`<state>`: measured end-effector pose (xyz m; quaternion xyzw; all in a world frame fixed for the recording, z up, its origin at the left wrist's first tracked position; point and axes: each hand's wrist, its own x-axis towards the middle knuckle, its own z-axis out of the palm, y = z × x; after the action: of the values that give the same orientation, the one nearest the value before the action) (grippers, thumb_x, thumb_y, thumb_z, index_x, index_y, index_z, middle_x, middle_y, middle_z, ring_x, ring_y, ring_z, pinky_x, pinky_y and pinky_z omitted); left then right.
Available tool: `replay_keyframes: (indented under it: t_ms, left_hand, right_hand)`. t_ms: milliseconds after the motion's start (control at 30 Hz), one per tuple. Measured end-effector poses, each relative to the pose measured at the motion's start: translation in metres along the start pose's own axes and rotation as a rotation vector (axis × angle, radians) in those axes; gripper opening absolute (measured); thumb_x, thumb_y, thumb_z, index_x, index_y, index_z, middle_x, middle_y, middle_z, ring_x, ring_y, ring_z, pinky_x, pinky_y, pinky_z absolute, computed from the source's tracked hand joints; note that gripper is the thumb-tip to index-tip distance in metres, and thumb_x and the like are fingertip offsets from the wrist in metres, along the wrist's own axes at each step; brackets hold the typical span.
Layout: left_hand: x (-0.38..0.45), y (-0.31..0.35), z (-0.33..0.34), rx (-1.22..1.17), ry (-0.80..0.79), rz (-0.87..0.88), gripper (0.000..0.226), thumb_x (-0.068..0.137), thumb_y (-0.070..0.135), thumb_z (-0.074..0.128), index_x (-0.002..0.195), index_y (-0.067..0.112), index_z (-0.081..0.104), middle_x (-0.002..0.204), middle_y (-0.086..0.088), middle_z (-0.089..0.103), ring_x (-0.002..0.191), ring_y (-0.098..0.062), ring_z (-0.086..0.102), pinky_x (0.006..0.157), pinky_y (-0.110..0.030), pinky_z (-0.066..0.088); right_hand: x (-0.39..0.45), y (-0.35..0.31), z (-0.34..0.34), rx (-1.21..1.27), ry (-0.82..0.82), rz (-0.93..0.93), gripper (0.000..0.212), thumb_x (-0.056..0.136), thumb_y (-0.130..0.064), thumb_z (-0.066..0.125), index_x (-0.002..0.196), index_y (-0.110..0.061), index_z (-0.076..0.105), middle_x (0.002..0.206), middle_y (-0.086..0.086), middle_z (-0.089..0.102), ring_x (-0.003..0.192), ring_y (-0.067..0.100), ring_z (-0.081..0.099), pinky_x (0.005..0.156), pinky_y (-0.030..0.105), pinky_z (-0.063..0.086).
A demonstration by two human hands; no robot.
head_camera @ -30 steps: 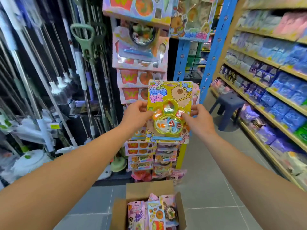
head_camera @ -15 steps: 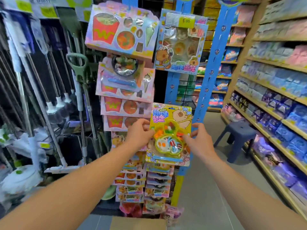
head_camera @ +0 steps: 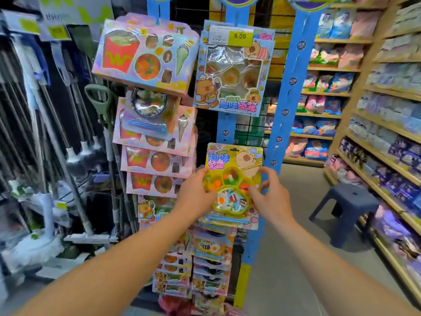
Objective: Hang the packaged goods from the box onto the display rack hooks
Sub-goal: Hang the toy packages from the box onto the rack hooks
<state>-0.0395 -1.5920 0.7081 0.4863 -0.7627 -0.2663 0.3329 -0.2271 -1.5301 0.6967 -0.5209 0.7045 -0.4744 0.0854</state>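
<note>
A yellow toy food package (head_camera: 234, 165) with a blister tray is held upright against the blue display rack (head_camera: 282, 106), below a blue boxed toy set (head_camera: 232, 71). My left hand (head_camera: 196, 192) grips its left edge and my right hand (head_camera: 271, 197) grips its right edge, fingers over the blister. Similar packages (head_camera: 211, 249) hang in a column just beneath it. Pink toy boxes (head_camera: 145, 58) hang on the rack's left side. The hook behind the package is hidden. The box is out of view.
Mops and brooms (head_camera: 45, 133) hang along the dark wall at left. A blue plastic stool (head_camera: 346, 206) stands in the aisle at right. Wooden shelves (head_camera: 387, 133) of packaged goods line the right side.
The view has tilted up and moved closer to the rack; the cardboard box has dropped out of view. Both hands have carried the yellow package in toward the rack column.
</note>
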Motion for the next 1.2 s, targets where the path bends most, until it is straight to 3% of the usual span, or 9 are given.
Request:
replay_keyframes:
  t_ms: [100,200,400,533,700,933,1200]
  left_hand:
    - [0.006,0.007,0.001,0.090,0.007,0.059,0.077,0.084,0.020,0.065,0.151,0.024,0.027,0.154,0.000,0.031,0.127,-0.023,0.047,0.100,-0.039,0.047]
    - [0.011,0.013,0.005,0.129,-0.005,0.078,0.081,0.084,0.023,0.065,0.152,0.025,0.022,0.160,0.004,0.012,0.143,-0.019,0.026,0.107,-0.036,0.038]
    - [0.022,0.010,0.013,0.180,0.012,0.049,0.083,0.079,0.026,0.067,0.151,0.019,0.024,0.156,0.000,0.019,0.142,-0.024,0.027,0.113,-0.046,0.035]
    - [0.018,0.004,0.021,0.214,0.003,0.042,0.086,0.080,0.030,0.069,0.150,0.019,0.021,0.154,-0.001,0.020,0.142,-0.026,0.025,0.114,-0.046,0.032]
    - [0.014,-0.008,0.024,0.314,-0.015,0.098,0.084,0.081,0.033,0.067,0.150,0.018,0.021,0.158,-0.004,0.015,0.146,-0.026,0.016,0.118,-0.043,0.027]
    - [0.014,-0.008,0.017,0.457,-0.107,0.167,0.086,0.085,0.030,0.065,0.154,0.020,0.013,0.163,-0.002,0.001,0.149,-0.025,0.004,0.119,-0.041,0.020]
    - [0.013,-0.013,0.011,0.623,-0.221,0.157,0.092,0.088,0.036,0.063,0.156,0.021,0.002,0.163,-0.001,-0.011,0.150,-0.027,-0.008,0.121,-0.045,0.019]
  right_hand:
    - [0.014,-0.003,0.004,-0.014,0.027,-0.039,0.045,0.093,-0.029,0.062,0.135,-0.028,0.046,0.087,0.004,0.061,0.078,0.019,0.061,0.067,0.045,0.052]
    - [0.025,-0.005,0.007,-0.010,0.045,-0.053,0.041,0.092,-0.033,0.061,0.132,-0.030,0.049,0.085,0.001,0.061,0.079,0.019,0.062,0.069,0.048,0.054]
    - [0.039,-0.010,0.014,-0.103,0.068,-0.100,0.040,0.092,-0.035,0.060,0.130,-0.027,0.054,0.082,-0.014,0.053,0.084,0.016,0.059,0.071,0.040,0.051]
    - [0.038,-0.003,0.022,-0.154,0.076,-0.101,0.040,0.092,-0.034,0.059,0.131,-0.027,0.056,0.074,-0.014,0.050,0.075,0.013,0.054,0.064,0.031,0.041]
    - [0.035,-0.001,0.027,-0.142,0.104,-0.131,0.039,0.091,-0.031,0.060,0.129,-0.025,0.059,0.082,-0.011,0.054,0.078,0.012,0.052,0.068,0.028,0.036]
    - [0.029,0.002,0.037,-0.122,0.109,-0.064,0.039,0.092,-0.030,0.059,0.130,-0.024,0.054,0.086,-0.011,0.061,0.082,0.013,0.059,0.073,0.039,0.051]
    - [0.028,0.006,0.047,-0.251,0.011,0.010,0.027,0.092,-0.039,0.058,0.110,-0.024,0.044,0.077,-0.002,0.059,0.076,0.023,0.057,0.067,0.041,0.050]
